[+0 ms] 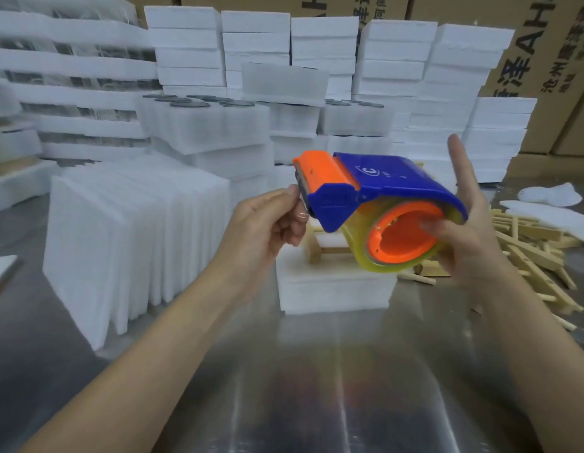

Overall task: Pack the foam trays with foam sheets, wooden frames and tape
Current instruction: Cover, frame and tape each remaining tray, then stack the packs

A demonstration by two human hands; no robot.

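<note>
A blue and orange tape dispenser with a clear tape roll is held up above the metal table. My right hand grips it at the roll, thumb inside the orange core and index finger pointing up. My left hand pinches the free tape end at the orange cutter head. Under the dispenser lies a white foam tray with a wooden frame on top, partly hidden.
A row of upright foam sheets stands at the left. A heap of wooden frames lies at the right. Stacked foam trays and cardboard boxes fill the back. The shiny metal table extends toward me.
</note>
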